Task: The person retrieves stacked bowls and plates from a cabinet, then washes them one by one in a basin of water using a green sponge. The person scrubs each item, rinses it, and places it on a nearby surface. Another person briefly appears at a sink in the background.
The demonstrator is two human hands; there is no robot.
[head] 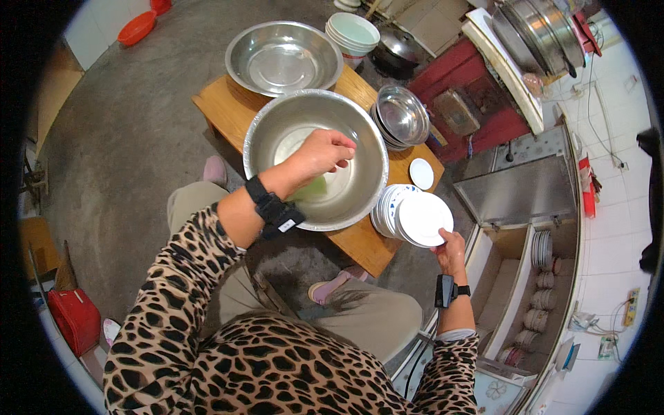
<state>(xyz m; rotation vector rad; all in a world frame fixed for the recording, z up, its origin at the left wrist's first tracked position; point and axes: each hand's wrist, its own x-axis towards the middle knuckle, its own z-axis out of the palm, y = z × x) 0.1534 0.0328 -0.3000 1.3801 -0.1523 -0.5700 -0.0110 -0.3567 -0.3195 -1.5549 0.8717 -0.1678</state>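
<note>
My left hand (322, 151) hovers over a large stainless steel basin (365, 171), its fingers curled together. Below that wrist a blurred light-green piece (311, 190), perhaps a cloth, shows against the basin; whether the hand holds it is hidden. With my right hand (451, 251) I grip the near rim of a white plate (425, 218). The plate lies at the front of a stack of plates (384, 210), some with blue patterned rims. Beyond the stack a small white dish (421, 174) rests on the wooden table (358, 249).
A second steel basin (284, 57) stands behind the large one. Stacked steel bowls (402, 116) sit at the table's right side. Farther back are a bucket stack (354, 31) and a lidded black pot (397, 49). An open cabinet (511, 275) at right holds dishes.
</note>
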